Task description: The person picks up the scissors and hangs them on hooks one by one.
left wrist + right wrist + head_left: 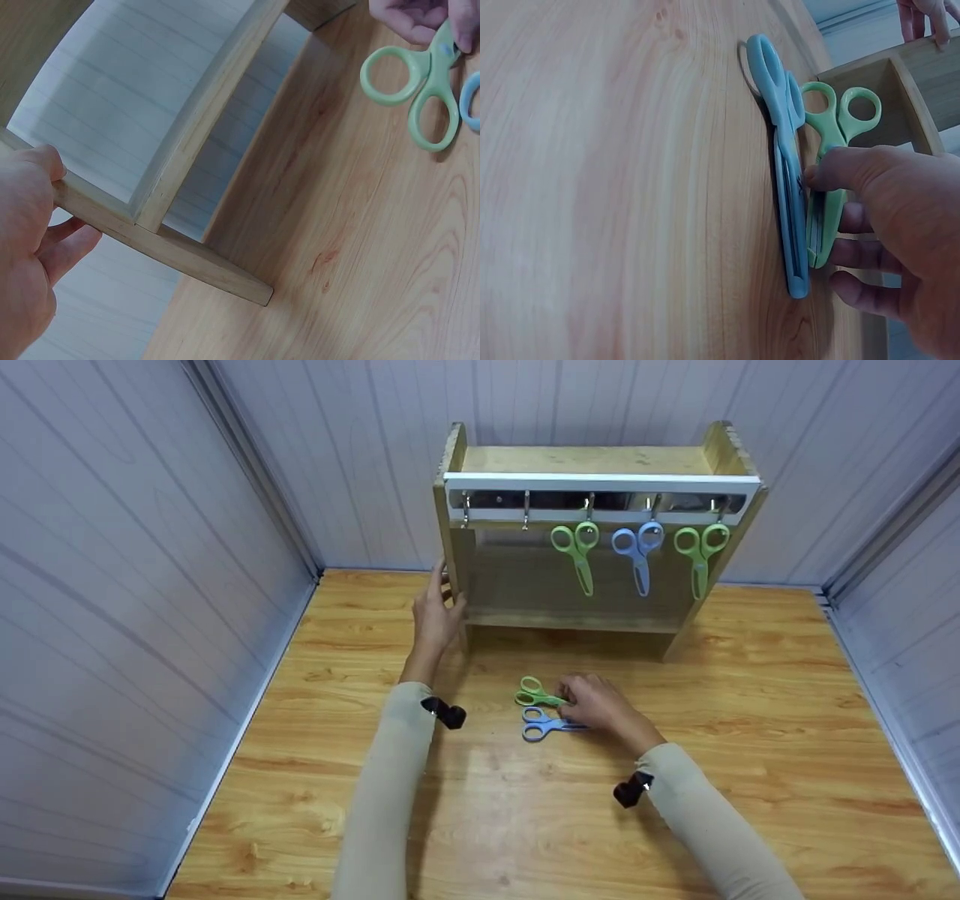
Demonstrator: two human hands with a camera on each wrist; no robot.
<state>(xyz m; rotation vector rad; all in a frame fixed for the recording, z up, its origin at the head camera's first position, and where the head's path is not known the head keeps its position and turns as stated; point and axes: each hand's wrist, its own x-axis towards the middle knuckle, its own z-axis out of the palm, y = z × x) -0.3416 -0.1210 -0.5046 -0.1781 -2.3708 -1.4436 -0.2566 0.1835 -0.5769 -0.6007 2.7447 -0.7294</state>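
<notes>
My left hand (437,615) grips the left side panel of a wooden rack (574,622); in the left wrist view its thumb and fingers lie on either side of the wooden edge. With my right hand (600,706) I pinch green scissors (826,150) by the blade part, thumb on top and fingers along the far side. Blue scissors (784,127) lie right beside them on the floor, handles pointing left in the head view. From the rack's hooks hang green scissors (576,556), blue scissors (638,556) and more green scissors (699,559).
A white-framed hook rail (600,480) runs along the rack's upper front, and its two leftmost hooks (526,510) carry nothing. Pale panelled walls (150,585) stand left, right and behind. The wood-grain floor (495,825) stretches in front of the rack.
</notes>
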